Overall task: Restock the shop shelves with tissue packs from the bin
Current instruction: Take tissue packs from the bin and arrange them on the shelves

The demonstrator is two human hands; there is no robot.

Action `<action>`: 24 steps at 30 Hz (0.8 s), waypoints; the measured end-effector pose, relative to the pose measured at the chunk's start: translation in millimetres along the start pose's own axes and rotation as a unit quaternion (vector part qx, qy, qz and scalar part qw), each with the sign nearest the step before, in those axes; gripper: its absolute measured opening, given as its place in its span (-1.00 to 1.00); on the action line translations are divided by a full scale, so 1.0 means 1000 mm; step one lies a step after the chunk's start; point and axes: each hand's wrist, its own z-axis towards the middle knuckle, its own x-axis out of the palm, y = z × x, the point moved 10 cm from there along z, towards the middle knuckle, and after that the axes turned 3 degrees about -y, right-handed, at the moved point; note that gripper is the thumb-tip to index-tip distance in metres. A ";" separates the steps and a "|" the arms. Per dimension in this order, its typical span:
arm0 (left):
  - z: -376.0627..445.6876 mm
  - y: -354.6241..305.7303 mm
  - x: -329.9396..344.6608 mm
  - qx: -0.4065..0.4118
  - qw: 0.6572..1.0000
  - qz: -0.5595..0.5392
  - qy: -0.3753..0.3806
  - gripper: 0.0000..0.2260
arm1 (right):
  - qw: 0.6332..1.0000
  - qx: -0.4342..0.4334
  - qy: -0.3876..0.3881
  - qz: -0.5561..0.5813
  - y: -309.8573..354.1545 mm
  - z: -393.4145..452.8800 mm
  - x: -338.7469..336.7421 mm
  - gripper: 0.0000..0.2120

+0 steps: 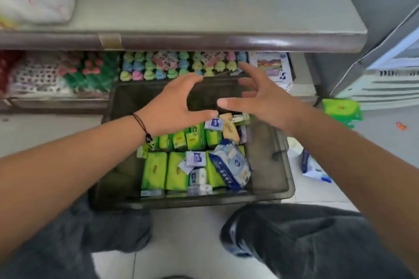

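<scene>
Our left hand (174,102) and right hand (263,99) hover spread and empty over the far end of the bin (267,165), palms facing each other. We judge this the reach between picks. Above, the grey shelf (181,7) has bare room. Green tissue packs (166,172) and a blue-white pack (231,167) lie in the bin; next we must lower both hands and grip one.

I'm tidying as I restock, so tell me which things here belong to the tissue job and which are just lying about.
Job:
bin
green tissue packs
blue-white pack
upper shelf
left hand and right hand, both empty

Lying about:
green pack on the floor
blue pack on the floor
orange scrap
</scene>
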 end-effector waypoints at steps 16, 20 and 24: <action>-0.026 0.146 0.099 -0.129 0.986 0.019 0.102 -0.17 | 0.983 0.168 0.054 -0.043 -0.147 0.046 0.083 0.11; -0.023 0.158 0.115 -0.134 0.984 0.016 0.118 -0.18 | 0.980 0.180 0.047 -0.068 -0.161 0.052 0.082 0.04; -0.019 0.176 0.128 -0.144 0.981 0.023 0.129 -0.20 | 0.977 0.156 0.028 -0.140 -0.165 0.062 0.085 -0.07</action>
